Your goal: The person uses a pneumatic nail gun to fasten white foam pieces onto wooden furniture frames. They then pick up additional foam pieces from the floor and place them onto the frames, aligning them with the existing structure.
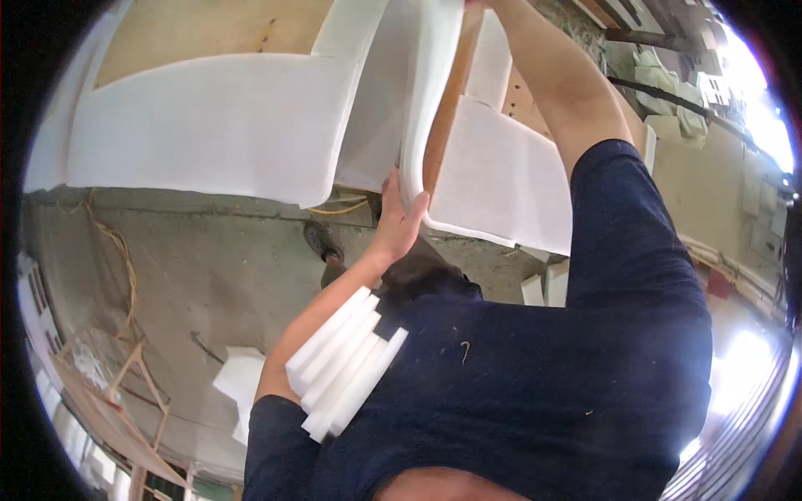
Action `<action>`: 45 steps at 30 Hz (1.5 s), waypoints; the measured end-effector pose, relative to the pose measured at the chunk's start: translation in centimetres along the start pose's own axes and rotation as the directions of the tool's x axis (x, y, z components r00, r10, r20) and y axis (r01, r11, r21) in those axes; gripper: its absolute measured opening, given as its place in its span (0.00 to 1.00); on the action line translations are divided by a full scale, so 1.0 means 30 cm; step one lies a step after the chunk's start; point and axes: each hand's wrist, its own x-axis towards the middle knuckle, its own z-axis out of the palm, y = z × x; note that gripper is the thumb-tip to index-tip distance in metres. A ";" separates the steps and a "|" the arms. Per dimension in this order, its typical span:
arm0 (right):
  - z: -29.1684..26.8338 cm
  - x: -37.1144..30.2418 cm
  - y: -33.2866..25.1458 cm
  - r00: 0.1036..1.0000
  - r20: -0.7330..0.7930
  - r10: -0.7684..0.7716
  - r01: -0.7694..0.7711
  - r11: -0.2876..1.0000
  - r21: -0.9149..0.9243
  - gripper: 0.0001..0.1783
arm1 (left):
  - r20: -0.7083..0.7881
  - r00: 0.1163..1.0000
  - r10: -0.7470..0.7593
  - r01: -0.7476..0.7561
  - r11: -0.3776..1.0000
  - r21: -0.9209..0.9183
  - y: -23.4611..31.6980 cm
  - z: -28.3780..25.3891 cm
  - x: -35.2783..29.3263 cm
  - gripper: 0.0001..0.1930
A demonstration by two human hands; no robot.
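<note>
A foam-padded wooden frame piece [422, 108] stands upright ahead of me, its curved edge wrapped in white foam. My left hand [403, 219] grips the lower end of that foam edge, thumb on the right side and fingers on the left. My right arm reaches up along the piece. Only a bit of my right hand [476, 4] shows at the top border, by the upper end of the edge; its fingers are hidden. Several white foam strips [347, 363] are tucked between my left arm and my body.
A larger foam-covered panel [217, 125] with bare plywood stands at the left. White foam [505, 171] covers the right side panel. On the concrete floor lie a yellow cord [125, 259] and white foam offcuts [242, 380]. A wooden frame [125, 401] stands lower left.
</note>
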 end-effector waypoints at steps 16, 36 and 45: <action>0.025 0.037 0.036 0.966 0.248 0.078 -0.021 0.974 -0.226 0.30 | 0.199 0.955 -0.221 0.238 0.969 -0.065 0.029 0.063 0.131 0.42; -0.054 0.052 0.120 0.955 0.244 -0.169 0.288 0.728 -0.622 0.23 | 0.148 0.988 0.034 -0.011 0.988 -0.152 0.299 0.117 0.677 0.36; -0.083 0.168 -0.019 0.913 0.404 0.058 0.193 0.812 -0.551 0.19 | 0.147 0.989 -0.035 0.055 0.989 -0.139 0.297 0.119 0.712 0.35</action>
